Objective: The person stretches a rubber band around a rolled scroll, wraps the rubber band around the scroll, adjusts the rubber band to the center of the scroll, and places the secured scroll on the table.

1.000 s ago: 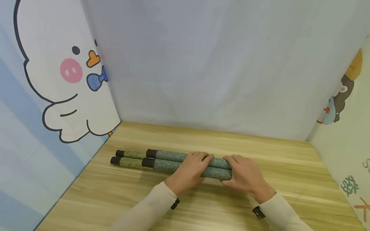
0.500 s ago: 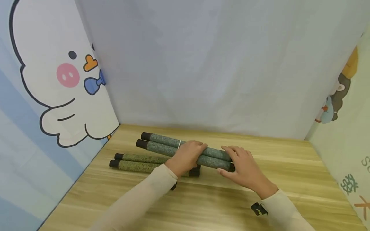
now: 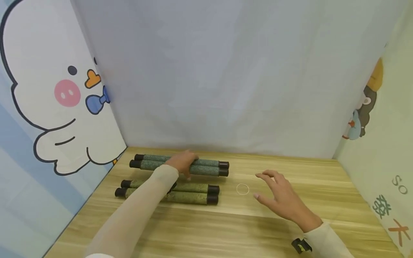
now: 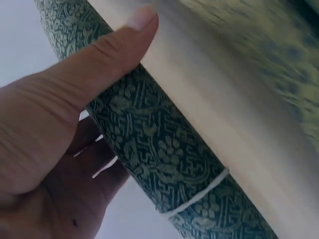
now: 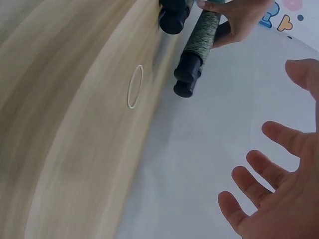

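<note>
My left hand [image 3: 182, 162] grips a teal patterned scroll [image 3: 208, 170], a double roll with dark end knobs, near the back of the table. In the left wrist view the thumb lies over the scroll [image 4: 149, 134] and the fingers pass behind it. A thin white band [image 4: 199, 195] circles it there. Whether it touches the tabletop, I cannot tell. In front, under the left forearm, lies an olive double-rolled scroll [image 3: 190, 197], partly hidden by the sleeve. My right hand [image 3: 285, 200] hovers at the right, fingers spread and holding nothing.
A loose white rubber band [image 3: 242, 184] lies on the wooden tabletop [image 3: 232, 229] between the olive scroll and my right hand. A pale curtain [image 3: 226, 89] rises along the back edge, with printed cartoon panels at both sides.
The teal scroll has gone from on top of the olive one to behind it, leftward and back, in my left hand. My right hand has let go of its right end. A loose band now shows.
</note>
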Demonstrator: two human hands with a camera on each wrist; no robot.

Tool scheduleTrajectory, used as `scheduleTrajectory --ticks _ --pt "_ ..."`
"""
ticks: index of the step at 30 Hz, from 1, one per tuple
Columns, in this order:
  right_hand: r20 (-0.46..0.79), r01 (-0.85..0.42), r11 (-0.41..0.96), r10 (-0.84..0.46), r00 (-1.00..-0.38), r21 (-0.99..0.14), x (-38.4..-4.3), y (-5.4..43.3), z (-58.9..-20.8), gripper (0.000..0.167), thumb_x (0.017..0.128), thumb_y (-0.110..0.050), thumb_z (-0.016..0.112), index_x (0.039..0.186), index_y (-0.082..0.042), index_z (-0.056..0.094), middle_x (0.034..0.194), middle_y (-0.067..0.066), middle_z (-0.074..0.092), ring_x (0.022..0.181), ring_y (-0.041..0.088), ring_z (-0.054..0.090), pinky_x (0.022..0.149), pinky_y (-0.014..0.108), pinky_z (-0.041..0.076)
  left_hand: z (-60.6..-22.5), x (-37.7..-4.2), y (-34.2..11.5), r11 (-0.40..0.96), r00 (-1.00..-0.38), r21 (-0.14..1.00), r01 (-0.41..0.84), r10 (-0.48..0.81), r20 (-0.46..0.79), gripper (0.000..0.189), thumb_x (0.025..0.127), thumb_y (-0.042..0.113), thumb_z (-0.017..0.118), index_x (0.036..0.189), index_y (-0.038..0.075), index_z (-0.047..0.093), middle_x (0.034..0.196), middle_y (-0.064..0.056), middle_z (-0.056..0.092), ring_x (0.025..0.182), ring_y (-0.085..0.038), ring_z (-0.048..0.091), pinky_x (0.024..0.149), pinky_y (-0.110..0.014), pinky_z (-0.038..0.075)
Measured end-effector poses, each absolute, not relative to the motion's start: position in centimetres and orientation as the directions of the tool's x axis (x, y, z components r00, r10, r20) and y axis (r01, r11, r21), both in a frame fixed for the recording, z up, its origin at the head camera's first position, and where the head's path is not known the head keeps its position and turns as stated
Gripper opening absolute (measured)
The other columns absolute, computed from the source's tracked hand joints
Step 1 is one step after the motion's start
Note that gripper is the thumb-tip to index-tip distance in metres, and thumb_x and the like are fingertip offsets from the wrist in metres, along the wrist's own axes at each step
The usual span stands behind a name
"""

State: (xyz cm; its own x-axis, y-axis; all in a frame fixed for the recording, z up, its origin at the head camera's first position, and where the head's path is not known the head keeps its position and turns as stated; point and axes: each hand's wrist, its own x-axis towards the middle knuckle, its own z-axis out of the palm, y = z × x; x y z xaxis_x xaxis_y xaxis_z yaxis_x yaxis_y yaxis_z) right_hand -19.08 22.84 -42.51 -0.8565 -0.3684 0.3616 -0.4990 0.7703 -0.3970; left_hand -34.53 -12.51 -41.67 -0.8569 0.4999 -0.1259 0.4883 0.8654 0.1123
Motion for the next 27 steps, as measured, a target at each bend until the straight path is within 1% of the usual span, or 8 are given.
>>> scheduleTrajectory --ticks 4,8,12,15,21,27 --pt "0.345 -0.512 0.761 -0.393 -0.853 -0.399 -19.0 22.7 -43.2 0.057 0.095 -0.038 0.071 0.143 -0.012 0.056 0.143 0.018 0.047 0.127 0.039 0.046 0.096 0.067 0.039 -43.7 -35.6 -14.0 0.878 -0.863 0.097 0.469 0.478 -0.165 0.082 0.064 0.022 0.099 0.137 0.010 0.064 0.133 -0.006 0.064 0.121 -0.027 0.060 0.098 -0.044 0.051" --pt "0.346 -0.520 0.761 -0.402 -0.848 -0.389 -19.0 22.7 -43.7 0.057 0.094 -0.038 0.071 0.142 -0.012 0.056 0.143 0.017 0.047 0.128 0.038 0.045 0.097 0.065 0.039 -44.8 -36.0 -14.8 0.892 -0.867 0.125 0.435 0.453 -0.207 0.083 0.066 0.020 0.097 0.140 0.010 0.062 0.138 -0.008 0.062 0.124 -0.029 0.059 0.097 -0.046 0.051" --pt "0.373 -0.532 0.754 -0.400 -0.837 -0.384 -19.1 22.8 -43.7 0.055 0.093 -0.034 0.073 0.141 -0.011 0.057 0.142 0.018 0.048 0.127 0.038 0.046 0.098 0.065 0.038 -44.9 -36.5 -14.9 0.897 -0.867 0.175 0.406 0.439 -0.238 0.087 0.069 0.020 0.095 0.146 0.009 0.056 0.146 -0.010 0.055 0.131 -0.031 0.054 0.101 -0.048 0.049" --pt "0.368 -0.534 0.749 -0.405 -0.837 -0.391 -19.1 22.8 -43.8 0.054 0.094 -0.034 0.072 0.141 -0.011 0.057 0.143 0.018 0.047 0.128 0.038 0.046 0.099 0.066 0.037 -45.1 -36.7 -15.2 0.899 -0.865 0.183 0.398 0.434 -0.252 0.091 0.069 0.021 0.094 0.149 0.010 0.053 0.149 -0.011 0.052 0.134 -0.032 0.051 0.104 -0.048 0.046" --pt "0.353 -0.526 0.751 -0.404 -0.844 -0.398 -19.1 22.9 -44.2 0.054 0.095 -0.034 0.072 0.141 -0.013 0.057 0.143 0.018 0.047 0.128 0.038 0.045 0.098 0.065 0.039 -45.1 -37.1 -15.3 0.890 -0.851 0.168 0.423 0.454 -0.264 0.091 0.069 0.021 0.094 0.149 0.012 0.053 0.147 -0.011 0.054 0.132 -0.031 0.053 0.102 -0.048 0.048" --pt "0.356 -0.545 0.741 -0.424 -0.833 -0.392 -19.2 22.9 -44.7 0.049 0.096 -0.032 0.071 0.139 -0.013 0.059 0.141 0.017 0.050 0.125 0.038 0.048 0.095 0.063 0.042 -45.0 -36.8 -15.2 0.887 -0.843 0.153 0.436 0.462 -0.274 0.089 0.071 0.019 0.093 0.150 0.013 0.052 0.146 -0.012 0.054 0.131 -0.031 0.054 0.101 -0.047 0.049"
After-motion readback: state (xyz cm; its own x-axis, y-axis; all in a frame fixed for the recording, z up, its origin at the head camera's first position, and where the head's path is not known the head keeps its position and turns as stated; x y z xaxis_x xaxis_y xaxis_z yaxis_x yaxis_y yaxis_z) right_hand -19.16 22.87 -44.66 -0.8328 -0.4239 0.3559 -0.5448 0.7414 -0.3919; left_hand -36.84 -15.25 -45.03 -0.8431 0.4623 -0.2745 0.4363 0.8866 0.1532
